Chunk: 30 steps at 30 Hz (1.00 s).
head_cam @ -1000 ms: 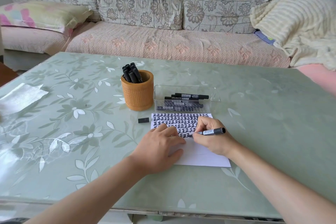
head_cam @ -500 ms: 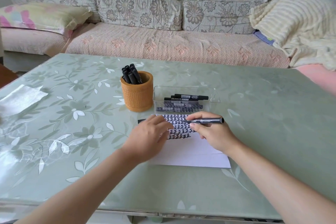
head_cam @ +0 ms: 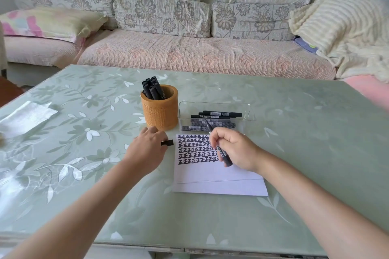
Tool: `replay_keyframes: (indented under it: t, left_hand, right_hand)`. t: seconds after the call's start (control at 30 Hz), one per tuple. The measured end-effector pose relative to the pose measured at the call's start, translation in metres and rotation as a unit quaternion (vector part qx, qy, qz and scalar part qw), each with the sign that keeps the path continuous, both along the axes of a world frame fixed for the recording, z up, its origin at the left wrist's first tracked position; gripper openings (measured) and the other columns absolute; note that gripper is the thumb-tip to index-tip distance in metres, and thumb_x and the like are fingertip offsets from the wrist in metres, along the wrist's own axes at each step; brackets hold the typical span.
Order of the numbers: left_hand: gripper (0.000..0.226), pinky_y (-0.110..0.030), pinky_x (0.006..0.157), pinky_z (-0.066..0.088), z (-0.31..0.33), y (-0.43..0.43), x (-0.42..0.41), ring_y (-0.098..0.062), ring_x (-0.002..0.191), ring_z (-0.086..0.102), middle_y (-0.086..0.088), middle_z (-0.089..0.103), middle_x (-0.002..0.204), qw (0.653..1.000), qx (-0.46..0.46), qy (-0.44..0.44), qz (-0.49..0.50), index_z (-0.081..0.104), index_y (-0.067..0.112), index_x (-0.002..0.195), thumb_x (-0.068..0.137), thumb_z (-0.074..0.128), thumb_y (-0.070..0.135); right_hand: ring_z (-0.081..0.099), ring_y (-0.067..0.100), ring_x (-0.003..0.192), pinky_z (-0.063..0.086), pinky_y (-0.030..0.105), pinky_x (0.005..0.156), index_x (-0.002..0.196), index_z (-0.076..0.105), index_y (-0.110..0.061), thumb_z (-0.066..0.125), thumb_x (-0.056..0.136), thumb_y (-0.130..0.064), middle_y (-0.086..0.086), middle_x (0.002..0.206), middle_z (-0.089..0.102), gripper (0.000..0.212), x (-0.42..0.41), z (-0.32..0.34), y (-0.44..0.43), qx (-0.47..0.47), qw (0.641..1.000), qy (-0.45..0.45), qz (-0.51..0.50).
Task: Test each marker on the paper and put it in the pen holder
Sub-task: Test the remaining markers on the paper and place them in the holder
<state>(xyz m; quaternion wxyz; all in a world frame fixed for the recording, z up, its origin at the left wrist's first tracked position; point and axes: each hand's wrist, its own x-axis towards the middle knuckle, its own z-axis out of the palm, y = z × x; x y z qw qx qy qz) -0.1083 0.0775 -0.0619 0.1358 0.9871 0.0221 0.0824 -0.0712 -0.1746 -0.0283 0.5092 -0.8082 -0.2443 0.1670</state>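
Observation:
My right hand (head_cam: 235,149) grips an uncapped black marker (head_cam: 223,154) above the white paper (head_cam: 216,176), tip pointing up and away. The sheet's upper part carries rows of black test marks. My left hand (head_cam: 147,149) lies left of the paper, its fingers pinching the black marker cap (head_cam: 167,143) on the table. An orange pen holder (head_cam: 159,109) behind my left hand contains several black markers. To its right a clear plastic tray (head_cam: 216,111) has several more markers lying in it.
The green floral table (head_cam: 294,132) has its near edge along the bottom of the view. A clear plastic sheet (head_cam: 25,118) lies at the far left. A sofa with cushions and a cream blanket (head_cam: 341,27) stands behind the table.
My left hand left the paper and slid left onto the marker cap. My right hand lifted the marker off the sheet and turned its tip upward.

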Motion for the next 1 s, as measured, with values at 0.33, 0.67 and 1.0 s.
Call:
replay_keyframes:
  t: [0.33,0.67,1.0]
  left_hand:
    - [0.016,-0.023,0.061,0.043,0.020,-0.010,-0.005,-0.011,0.082,0.057,0.015,0.055,0.090,0.987,-0.089,-0.126,-0.049,0.064,0.027,0.107,0.093,0.058,0.026]
    - [0.014,-0.014,0.062,0.039,0.017,-0.013,-0.007,-0.004,0.077,0.054,0.016,0.052,0.088,0.981,-0.101,-0.129,-0.102,0.067,0.027,0.104,0.094,0.057,0.026]
    - [0.015,-0.024,0.068,0.047,0.017,-0.017,-0.009,-0.005,0.077,0.055,0.012,0.056,0.089,0.975,-0.112,-0.115,-0.152,0.066,0.027,0.105,0.095,0.055,0.027]
  right_hand:
    - [0.063,0.005,0.093,0.049,0.027,0.089,0.106,0.072,-0.031,0.068,0.087,-0.023,-0.015,0.099,0.070,0.021,0.011,-0.003,0.006,-0.119,0.960,-0.211,-0.142]
    - [0.057,0.013,0.107,0.044,0.028,0.092,0.104,0.071,-0.025,0.063,0.090,-0.018,-0.011,0.105,0.067,0.018,0.010,-0.004,0.013,-0.146,0.944,-0.269,-0.121]
    - [0.055,0.002,0.101,0.034,0.004,0.080,0.108,0.070,-0.026,0.064,0.091,-0.021,-0.014,0.107,0.065,0.019,0.003,-0.005,0.023,-0.146,0.961,-0.224,-0.076]
